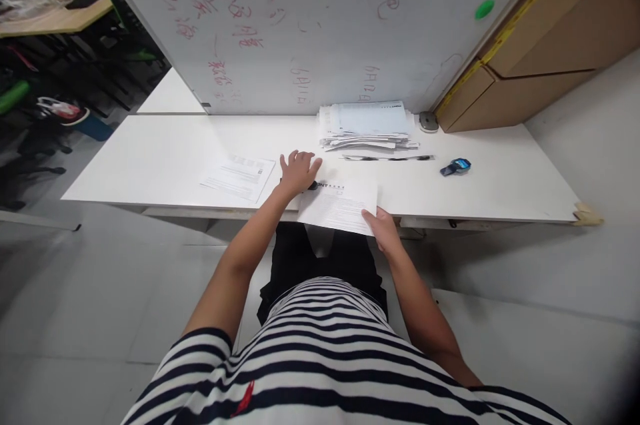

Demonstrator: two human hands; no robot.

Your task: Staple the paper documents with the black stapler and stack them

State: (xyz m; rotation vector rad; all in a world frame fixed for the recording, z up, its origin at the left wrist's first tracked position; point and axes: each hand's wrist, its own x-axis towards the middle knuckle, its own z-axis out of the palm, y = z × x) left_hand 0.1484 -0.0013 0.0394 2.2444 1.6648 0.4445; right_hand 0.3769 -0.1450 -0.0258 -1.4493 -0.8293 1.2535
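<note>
Here, two hands work a printed sheet at the near edge of a white table.

The left hand (299,170) lies flat with fingers spread, over a small dark object (313,185) at the printed sheet's (339,207) far left corner; what that object is cannot be told. The right hand (383,225) pinches the sheet's near right corner, which overhangs the table (150,165) edge. To the left lies a second sheet (239,177). Farther back sits a paper stack (367,125), with a pen (387,158) just near of it, a grey mouse (428,121) to its right and a blue gadget (456,167) farther right.
</note>
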